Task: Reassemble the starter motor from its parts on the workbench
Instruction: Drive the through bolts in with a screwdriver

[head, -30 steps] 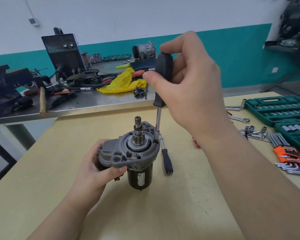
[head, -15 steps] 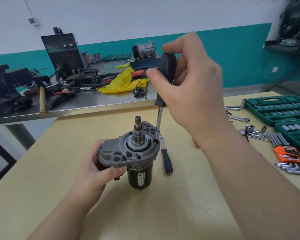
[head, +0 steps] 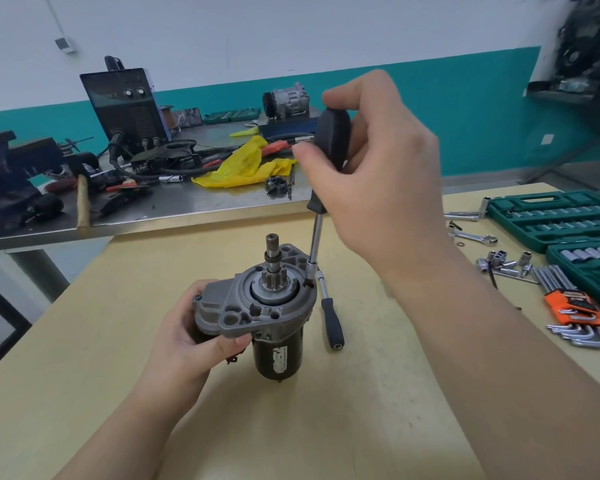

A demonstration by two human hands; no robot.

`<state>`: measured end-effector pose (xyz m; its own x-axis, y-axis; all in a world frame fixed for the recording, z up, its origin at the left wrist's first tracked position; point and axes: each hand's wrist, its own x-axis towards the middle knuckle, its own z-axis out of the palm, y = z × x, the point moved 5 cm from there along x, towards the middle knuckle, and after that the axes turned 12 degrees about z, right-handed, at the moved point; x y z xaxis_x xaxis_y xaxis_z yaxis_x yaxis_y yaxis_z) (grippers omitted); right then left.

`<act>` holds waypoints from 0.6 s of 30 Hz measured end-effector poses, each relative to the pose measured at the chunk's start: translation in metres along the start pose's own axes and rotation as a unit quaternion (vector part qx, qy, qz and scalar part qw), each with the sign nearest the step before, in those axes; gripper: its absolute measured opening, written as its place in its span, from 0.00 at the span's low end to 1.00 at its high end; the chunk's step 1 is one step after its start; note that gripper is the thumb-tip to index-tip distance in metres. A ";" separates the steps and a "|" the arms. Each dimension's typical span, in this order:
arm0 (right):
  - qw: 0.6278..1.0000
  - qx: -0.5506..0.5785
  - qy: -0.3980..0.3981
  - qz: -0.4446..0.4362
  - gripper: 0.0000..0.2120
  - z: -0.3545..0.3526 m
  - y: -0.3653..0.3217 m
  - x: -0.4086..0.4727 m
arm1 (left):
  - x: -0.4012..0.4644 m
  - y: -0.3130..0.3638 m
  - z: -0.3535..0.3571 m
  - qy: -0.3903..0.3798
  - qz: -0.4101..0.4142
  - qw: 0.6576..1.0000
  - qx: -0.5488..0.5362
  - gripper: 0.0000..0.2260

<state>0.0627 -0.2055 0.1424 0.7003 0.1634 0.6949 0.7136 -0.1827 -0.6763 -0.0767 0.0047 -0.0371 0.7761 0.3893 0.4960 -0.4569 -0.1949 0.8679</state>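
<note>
Barely shifted — right hand (head: 378, 174) holds driver (head: 329, 157) near-upright on upright starter motor (head: 267, 306).

The surface (head: 101, 393) lies bare left of and in front of the motor (head: 264, 306). A spare driver (head: 331, 317) lies just right of the motor, narrowing that side. Farther right, loose sockets (head: 503, 263), hex keys (head: 568, 306) and socket cases (head: 551, 220) crowd the edge. The upright driver (head: 314, 240) and right hand (head: 378, 174) occupy the space above the motor's right rear.
</note>
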 end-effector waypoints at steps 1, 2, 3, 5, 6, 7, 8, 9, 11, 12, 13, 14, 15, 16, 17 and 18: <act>1.000 -0.008 0.009 -0.015 0.18 0.000 -0.001 -0.001 | 0.000 0.000 0.000 0.002 0.001 1.000 -0.002 0.34; 1.000 0.001 0.000 -0.020 0.17 0.001 -0.001 -0.001 | 0.000 0.000 -0.001 0.002 0.002 1.000 -0.003 0.34; 0.999 0.027 -0.029 -0.013 0.16 0.003 0.001 0.001 | 0.000 0.000 -0.001 0.002 0.003 1.000 -0.003 0.34; 0.983 0.132 -0.123 0.037 0.12 0.008 0.006 0.004 | 0.000 0.000 0.000 0.002 0.002 1.000 -0.003 0.34; 0.965 0.195 -0.165 0.063 0.10 0.010 0.009 0.005 | 0.000 0.000 0.000 0.002 0.002 1.000 -0.003 0.33; 0.944 0.249 -0.198 0.087 0.10 0.010 0.011 0.006 | 0.000 0.000 0.001 0.002 0.002 1.000 -0.003 0.33; 0.928 0.284 -0.221 0.100 0.11 0.009 0.011 0.006 | 0.000 0.001 0.002 0.002 0.003 1.000 -0.003 0.33; 0.917 0.303 -0.237 0.102 0.12 0.008 0.010 0.006 | 0.001 0.001 0.002 0.002 0.003 1.000 -0.003 0.33; 0.921 0.298 -0.235 0.091 0.13 0.005 0.007 0.006 | 0.001 0.002 0.003 0.002 0.002 1.000 0.002 0.33; 0.938 0.266 -0.206 0.082 0.13 0.003 0.007 0.006 | 0.001 0.002 0.002 0.002 0.002 1.000 0.004 0.33; 0.963 0.207 -0.159 0.070 0.14 0.001 0.007 0.007 | 0.001 0.002 0.002 0.002 0.002 1.000 0.004 0.33; 0.984 0.131 -0.105 0.057 0.15 -0.001 0.008 0.007 | 0.001 0.002 0.002 0.002 0.002 1.000 0.005 0.33; 0.996 0.060 -0.056 0.043 0.16 -0.002 0.007 0.007 | 0.000 0.002 0.002 0.001 0.001 1.000 0.005 0.33; 0.999 0.013 -0.024 0.028 0.18 -0.003 0.005 0.006 | 0.000 0.002 0.002 0.001 0.000 1.000 0.006 0.34; 1.000 -0.003 -0.013 0.016 0.19 -0.004 0.003 0.005 | 0.001 0.002 0.002 0.001 0.000 1.000 0.008 0.34; 1.000 0.008 -0.021 0.009 0.19 -0.004 0.003 0.005 | 0.001 0.001 0.001 0.001 -0.001 1.000 0.010 0.34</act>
<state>0.0679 -0.2095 0.1447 0.7133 0.2002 0.6716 0.7004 -0.1704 -0.6931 -0.0765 0.0036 -0.0356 0.7757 0.3919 0.4948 -0.4468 -0.2127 0.8690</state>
